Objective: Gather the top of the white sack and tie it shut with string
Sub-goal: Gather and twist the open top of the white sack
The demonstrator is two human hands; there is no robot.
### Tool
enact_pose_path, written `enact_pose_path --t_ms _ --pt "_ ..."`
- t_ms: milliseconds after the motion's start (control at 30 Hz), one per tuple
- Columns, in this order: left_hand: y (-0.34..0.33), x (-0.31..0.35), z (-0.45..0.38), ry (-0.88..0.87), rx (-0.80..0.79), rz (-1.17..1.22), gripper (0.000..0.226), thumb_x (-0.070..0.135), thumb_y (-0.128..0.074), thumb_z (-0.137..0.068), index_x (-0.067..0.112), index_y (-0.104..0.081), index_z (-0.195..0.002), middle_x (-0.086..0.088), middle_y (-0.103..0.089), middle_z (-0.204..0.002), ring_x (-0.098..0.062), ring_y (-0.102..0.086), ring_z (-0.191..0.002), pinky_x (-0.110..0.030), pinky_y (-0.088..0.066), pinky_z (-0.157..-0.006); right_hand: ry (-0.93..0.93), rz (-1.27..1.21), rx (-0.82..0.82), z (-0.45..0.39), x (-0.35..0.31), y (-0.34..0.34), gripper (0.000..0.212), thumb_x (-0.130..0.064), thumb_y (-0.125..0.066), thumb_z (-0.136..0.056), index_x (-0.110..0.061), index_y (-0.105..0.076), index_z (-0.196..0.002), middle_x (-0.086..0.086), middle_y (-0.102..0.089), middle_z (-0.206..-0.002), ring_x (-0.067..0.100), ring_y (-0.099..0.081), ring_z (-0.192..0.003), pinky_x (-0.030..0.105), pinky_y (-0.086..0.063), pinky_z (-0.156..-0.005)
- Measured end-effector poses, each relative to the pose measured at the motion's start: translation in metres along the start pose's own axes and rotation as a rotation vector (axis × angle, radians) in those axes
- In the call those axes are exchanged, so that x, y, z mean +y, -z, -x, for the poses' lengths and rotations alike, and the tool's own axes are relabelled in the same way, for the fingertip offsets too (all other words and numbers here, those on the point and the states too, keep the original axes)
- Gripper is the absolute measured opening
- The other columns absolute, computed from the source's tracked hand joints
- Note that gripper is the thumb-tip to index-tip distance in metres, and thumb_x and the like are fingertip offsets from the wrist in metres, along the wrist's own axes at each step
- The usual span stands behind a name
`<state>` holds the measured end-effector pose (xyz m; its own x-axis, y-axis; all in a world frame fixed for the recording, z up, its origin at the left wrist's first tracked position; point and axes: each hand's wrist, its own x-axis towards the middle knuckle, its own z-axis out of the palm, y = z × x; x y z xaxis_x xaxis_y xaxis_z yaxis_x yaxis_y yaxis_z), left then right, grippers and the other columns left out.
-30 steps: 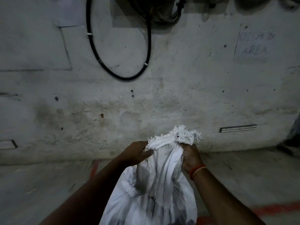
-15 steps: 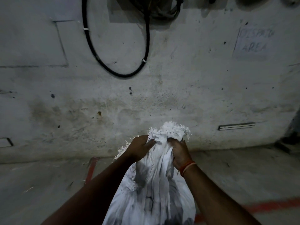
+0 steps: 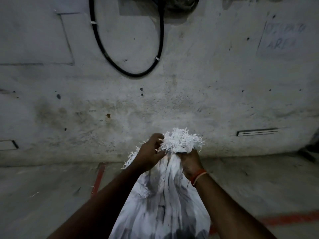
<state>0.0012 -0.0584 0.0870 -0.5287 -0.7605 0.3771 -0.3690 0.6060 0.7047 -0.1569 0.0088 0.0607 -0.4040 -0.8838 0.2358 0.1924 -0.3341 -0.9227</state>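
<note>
Fingers (image 3: pixel 156 152) of the left hand (image 3: pixel 148 156) and right hand (image 3: pixel 189 161) curl round one white sack's (image 3: pixel 164 200) gathered frayed top, near the wall (image 3: pixel 172 104), with open floor (image 3: pixel 43 195) either side.

The sack (image 3: pixel 162 200) stands on the floor (image 3: pixel 43 195) near the wall (image 3: pixel 207 100), its frayed top filling the gap between both hands. Left and right of the sack the floor lies open for a hand to pass. Behind the sack the wall closes the way, with a black cable (image 3: pixel 120 69) looped well above.
</note>
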Motion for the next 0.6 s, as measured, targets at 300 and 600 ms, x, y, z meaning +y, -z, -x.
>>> enact_pose_path --t_ms 300,600 --pt "0.007 -0.054 0.028 0.411 0.207 0.191 0.027 0.011 -0.072 -0.086 0.015 -0.066 -0.111 -0.003 -0.069 -0.113 -0.017 -0.067 -0.090 -0.027 -0.057 -0.071 -0.057 -0.109 0.131 -0.010 0.025 0.012 0.039 0.020 -0.055 -0.087 -0.011 -0.069 -0.106 -0.008 -0.079 -0.091 0.009 -0.074 -0.090 0.022 -0.058 -0.083" --pt "0.001 -0.079 0.044 0.792 0.340 -0.184 0.050 0.017 -0.073 -0.061 0.021 -0.063 -0.109 -0.011 -0.065 -0.115 -0.031 -0.060 -0.111 -0.041 -0.049 -0.098 -0.069 -0.115 0.186 -0.014 0.032 0.016 0.039 0.014 -0.059 -0.088 0.002 -0.061 -0.124 -0.010 -0.078 -0.092 0.004 -0.073 -0.086 0.019 -0.057 -0.079"
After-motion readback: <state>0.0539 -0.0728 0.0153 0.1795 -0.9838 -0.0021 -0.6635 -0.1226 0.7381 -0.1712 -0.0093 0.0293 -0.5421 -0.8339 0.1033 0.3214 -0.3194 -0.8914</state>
